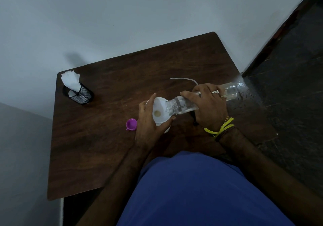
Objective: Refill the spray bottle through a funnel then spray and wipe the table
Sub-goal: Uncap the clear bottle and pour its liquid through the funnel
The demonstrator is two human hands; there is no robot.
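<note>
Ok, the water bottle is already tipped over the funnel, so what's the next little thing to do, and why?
Probably tilt the clear bottle slightly further. Its mouth sits over the white funnel, water remains inside it, the right hand grips it, and the left hand holds the funnel.

Cap (131, 124) left of funnel (160, 111)

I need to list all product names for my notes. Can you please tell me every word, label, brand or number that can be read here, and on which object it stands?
None can be read.
Clear bottle in the right hand: no label visible.
White funnel, held by the left hand: plain.
Purple cap: plain.
Mesh cup with white tissues: no print visible.
</note>
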